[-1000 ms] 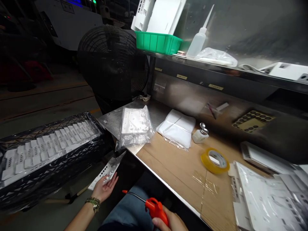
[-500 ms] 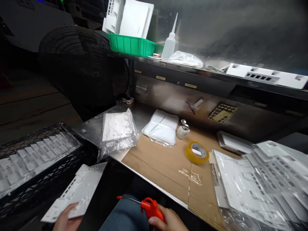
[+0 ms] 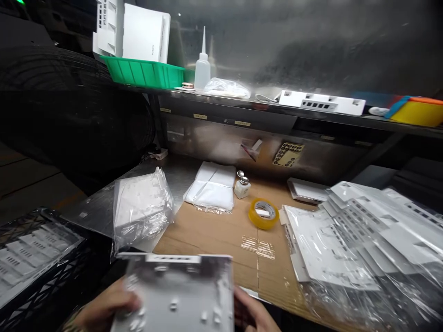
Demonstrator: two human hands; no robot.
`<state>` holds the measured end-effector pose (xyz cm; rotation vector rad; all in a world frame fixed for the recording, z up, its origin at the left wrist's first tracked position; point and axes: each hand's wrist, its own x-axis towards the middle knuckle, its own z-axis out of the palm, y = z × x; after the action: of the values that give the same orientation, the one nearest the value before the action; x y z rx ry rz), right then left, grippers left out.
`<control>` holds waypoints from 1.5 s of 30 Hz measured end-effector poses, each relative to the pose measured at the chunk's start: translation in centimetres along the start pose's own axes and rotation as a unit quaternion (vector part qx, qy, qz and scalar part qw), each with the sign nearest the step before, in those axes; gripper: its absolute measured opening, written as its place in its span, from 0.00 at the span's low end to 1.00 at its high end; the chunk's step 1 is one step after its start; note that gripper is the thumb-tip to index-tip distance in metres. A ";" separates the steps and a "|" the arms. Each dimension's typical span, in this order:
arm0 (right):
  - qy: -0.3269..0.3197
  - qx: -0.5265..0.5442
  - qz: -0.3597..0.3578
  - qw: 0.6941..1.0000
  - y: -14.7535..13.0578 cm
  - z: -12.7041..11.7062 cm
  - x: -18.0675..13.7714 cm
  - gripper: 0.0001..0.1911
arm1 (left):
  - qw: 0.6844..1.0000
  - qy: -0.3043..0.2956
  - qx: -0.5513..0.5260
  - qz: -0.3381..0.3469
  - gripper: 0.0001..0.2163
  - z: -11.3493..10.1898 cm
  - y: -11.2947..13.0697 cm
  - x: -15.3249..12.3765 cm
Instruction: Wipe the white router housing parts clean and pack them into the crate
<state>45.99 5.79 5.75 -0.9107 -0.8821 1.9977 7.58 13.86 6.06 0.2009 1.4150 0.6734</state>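
Observation:
A white plastic housing panel [image 3: 180,299] with raised clips and a row of slots along its far edge is held up in front of me, slightly blurred. My left hand [image 3: 107,302] is closed on its left side, thumb on the inner face. At the right edge is my right hand [image 3: 258,313], fingers curled and partly hidden behind the panel. The red air blow gun seen earlier in that hand is out of sight, so I cannot tell what it grips. Bagged white panels [image 3: 143,203] lie beyond my left hand.
Cardboard [image 3: 214,235] covers the bench, bearing yellow tape [image 3: 254,219], a pump bottle [image 3: 242,188] and clear bags [image 3: 211,186]. Wrapped housings [image 3: 332,249] are piled right. A black crate [image 3: 38,281] stands left. Overhead, a shelf carries a green basket [image 3: 145,74] and a squeeze bottle [image 3: 202,74].
My left hand has brought the panel right and turned it to face me. My right hand has come to its right edge, and the red blow gun has gone from view. The view has swung right.

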 end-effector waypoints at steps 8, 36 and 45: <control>0.403 0.206 -0.054 0.890 -0.8 -4.9 -3.9 0.35 | 0.848 -0.224 0.382 0.293 0.19 20.5 8.2 4.9; 0.530 0.295 -0.079 0.791 -1.1 -8.4 -8.2 0.48 | 0.631 -0.138 0.644 0.410 0.14 24.3 15.6 15.8; 0.544 0.261 -0.104 0.790 -1.7 -7.3 -7.1 0.43 | 0.596 -0.071 0.671 0.435 0.15 24.4 14.6 15.2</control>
<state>55.85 2.60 5.47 -1.2951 0.2252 1.0726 26.36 40.02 5.03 2.2201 1.3277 0.1437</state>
